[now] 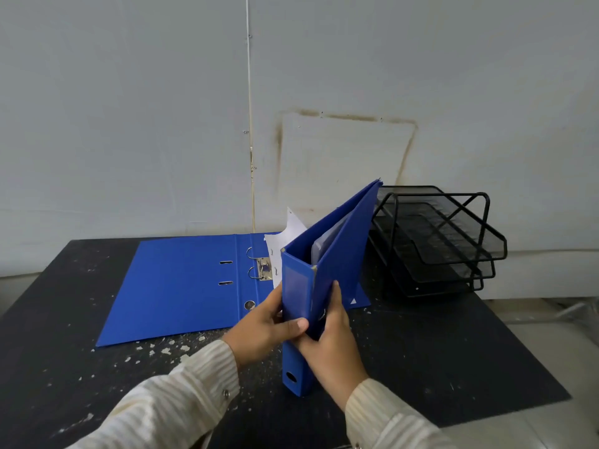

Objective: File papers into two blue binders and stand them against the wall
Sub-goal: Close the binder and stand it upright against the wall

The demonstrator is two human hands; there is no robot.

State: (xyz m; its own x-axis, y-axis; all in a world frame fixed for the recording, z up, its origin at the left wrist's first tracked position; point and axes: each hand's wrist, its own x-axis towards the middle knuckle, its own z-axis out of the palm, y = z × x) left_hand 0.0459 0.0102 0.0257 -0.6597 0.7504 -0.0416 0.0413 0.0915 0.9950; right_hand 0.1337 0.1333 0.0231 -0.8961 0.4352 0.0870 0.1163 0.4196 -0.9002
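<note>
A blue binder (343, 247) is held nearly closed and tilted over a dark table (453, 351), its spine gripped by the left hand (269, 322) with the thumb curled across it and its cover clasped by the right hand (330, 338). Just beyond and left of the grip, a second binder (181, 283) is laid open flat, white papers (291, 228) curling up from its rings. A black mesh tray (437, 241) is seen beyond the grip, to its right.

The held binder (327, 254) covers the right half of the open binder (181, 286); the papers (293, 226) there show only a top corner and a punched edge. Its spine label (296, 293) is blurred, unreadable. Contents between the held covers: one pale sheet, indistinct. Fingers of the left grip (269, 322) are partly hidden behind the held binder. The sleeves (168, 400) are cut off at the bottom edge. Left side of the mesh tray (453, 241) is hidden by the raised cover.
</note>
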